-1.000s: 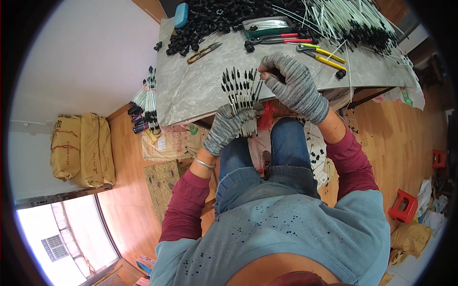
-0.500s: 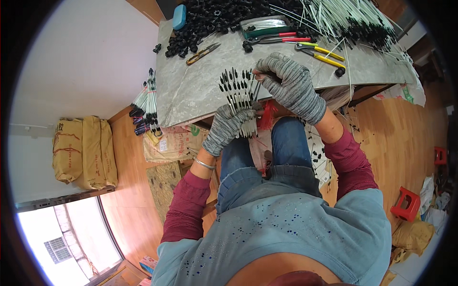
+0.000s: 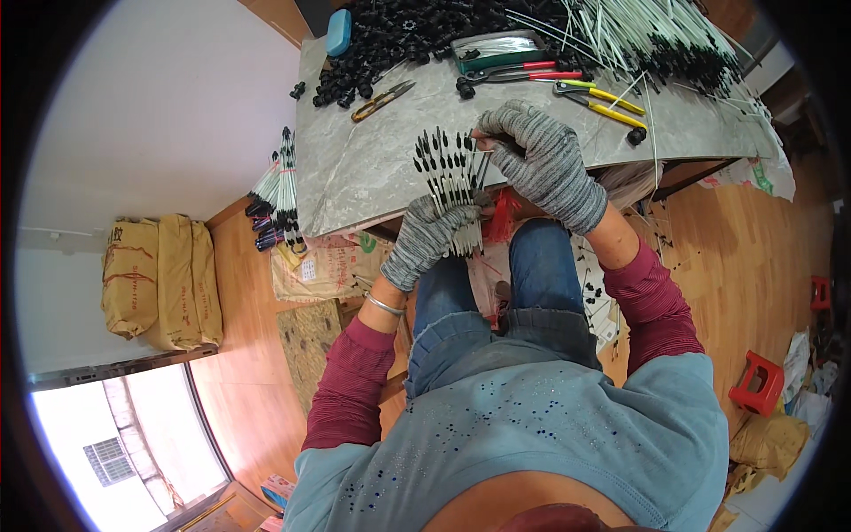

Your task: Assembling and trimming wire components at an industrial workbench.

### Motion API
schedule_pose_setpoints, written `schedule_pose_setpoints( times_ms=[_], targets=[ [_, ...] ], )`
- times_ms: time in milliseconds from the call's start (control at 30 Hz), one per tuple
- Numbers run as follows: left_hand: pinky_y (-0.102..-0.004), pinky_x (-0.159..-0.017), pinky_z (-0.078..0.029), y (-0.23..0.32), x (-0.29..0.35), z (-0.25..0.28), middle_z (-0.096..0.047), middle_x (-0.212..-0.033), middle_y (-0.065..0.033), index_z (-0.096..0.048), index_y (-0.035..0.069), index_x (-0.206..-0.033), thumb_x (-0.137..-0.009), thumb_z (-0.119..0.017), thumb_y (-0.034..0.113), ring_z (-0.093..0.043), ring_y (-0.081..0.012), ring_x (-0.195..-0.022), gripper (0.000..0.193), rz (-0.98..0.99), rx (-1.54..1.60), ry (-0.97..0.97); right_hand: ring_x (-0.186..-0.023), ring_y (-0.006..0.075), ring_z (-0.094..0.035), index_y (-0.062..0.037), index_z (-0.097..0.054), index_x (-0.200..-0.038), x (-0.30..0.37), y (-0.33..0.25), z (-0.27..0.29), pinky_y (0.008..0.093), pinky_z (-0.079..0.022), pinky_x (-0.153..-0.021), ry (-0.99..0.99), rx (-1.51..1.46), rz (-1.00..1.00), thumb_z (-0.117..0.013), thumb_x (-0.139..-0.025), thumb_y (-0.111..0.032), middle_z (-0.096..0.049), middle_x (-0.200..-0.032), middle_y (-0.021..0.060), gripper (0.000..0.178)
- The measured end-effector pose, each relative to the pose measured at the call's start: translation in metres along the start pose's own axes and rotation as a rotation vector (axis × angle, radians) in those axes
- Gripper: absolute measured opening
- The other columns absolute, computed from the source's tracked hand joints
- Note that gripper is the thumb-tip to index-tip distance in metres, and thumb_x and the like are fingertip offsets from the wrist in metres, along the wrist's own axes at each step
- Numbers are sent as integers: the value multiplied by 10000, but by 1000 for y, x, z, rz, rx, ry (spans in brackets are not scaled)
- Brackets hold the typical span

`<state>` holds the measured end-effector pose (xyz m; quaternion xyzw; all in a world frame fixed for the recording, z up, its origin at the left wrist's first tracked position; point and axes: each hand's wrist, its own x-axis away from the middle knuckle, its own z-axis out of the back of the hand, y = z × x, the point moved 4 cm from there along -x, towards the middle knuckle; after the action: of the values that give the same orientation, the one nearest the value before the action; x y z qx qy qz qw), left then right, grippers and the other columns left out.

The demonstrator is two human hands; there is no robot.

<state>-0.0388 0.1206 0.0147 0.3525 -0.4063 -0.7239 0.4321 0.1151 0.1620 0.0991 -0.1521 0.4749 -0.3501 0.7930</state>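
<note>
Over the table's near edge, my gloved left hand [image 3: 427,234] is closed around a fanned bundle of thin white rods with black tips [image 3: 450,182]. The tips point up and away from me, and the white ends stick out below the hand. My gloved right hand [image 3: 536,152] is at the bundle's upper right with its thumb and finger pinched together. A thin white strand [image 3: 483,150] shows at those fingertips, beside the outermost rods. Both gloves are grey knit, with bare fingertips showing on the right one.
Scissors [image 3: 382,101], red-handled pliers [image 3: 532,74] and yellow-handled pliers [image 3: 603,100] lie on the grey table [image 3: 341,168]. Behind them are a green tray of thin wires [image 3: 498,50], heaped black parts [image 3: 399,35] and a large rod pile [image 3: 651,40]. A red stool [image 3: 756,383] stands right.
The whole view has shifted slightly, so everything sits a little further right. Both hands keep almost the same pose at the bundle.
</note>
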Motion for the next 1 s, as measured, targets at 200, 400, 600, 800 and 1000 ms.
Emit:
schedule_pose_setpoints(
  times_ms=[200, 400, 600, 800, 1000],
  targets=[
    [-269, -680, -441, 2, -2, 0, -603, -835, -58, -605, 89, -870, -741, -518, 82, -569, -185, -790, 155, 98, 148, 2, -678, 250, -539, -59, -531, -819, 1, -1, -2, 297, -440, -600, 17, 24, -24, -530, -708, -120, -537, -755, 106, 127],
    [-250, -671, -439, 3, -3, -1, -605, -835, -62, -602, 47, -862, -740, -532, 86, -571, -150, -781, 146, 141, 351, 27, -679, 244, -540, -51, -529, -823, 2, -2, -3, 295, -438, -608, 23, 6, -70, -528, -706, -103, -537, -760, 108, 128],
    [-237, -666, -440, 6, -4, 1, -608, -815, -60, -601, 29, -855, -733, -551, 91, -571, -133, -762, 145, 121, 282, 12, -682, 241, -541, -50, -534, -830, -1, 2, -4, 290, -439, -617, 16, -15, -21, -531, -704, -95, -541, -763, 106, 133],
    [-241, -670, -442, 10, -3, 2, -607, -816, -60, -606, 47, -848, -746, -523, 88, -573, -145, -760, 138, 89, 236, 15, -715, 156, -556, -6, -526, -854, -1, 5, -4, 244, -449, -666, -54, -59, -64, -539, -720, -34, -554, -777, 82, 138],
    [-259, -682, -442, 12, -3, 1, -597, -866, -54, -611, 88, -846, -750, -507, 86, -568, -170, -794, 142, 182, 251, -4, -713, 145, -553, -3, -533, -849, -3, 2, -4, 242, -442, -664, -55, -33, -75, -532, -731, -51, -559, -765, 79, 127]
  ],
)
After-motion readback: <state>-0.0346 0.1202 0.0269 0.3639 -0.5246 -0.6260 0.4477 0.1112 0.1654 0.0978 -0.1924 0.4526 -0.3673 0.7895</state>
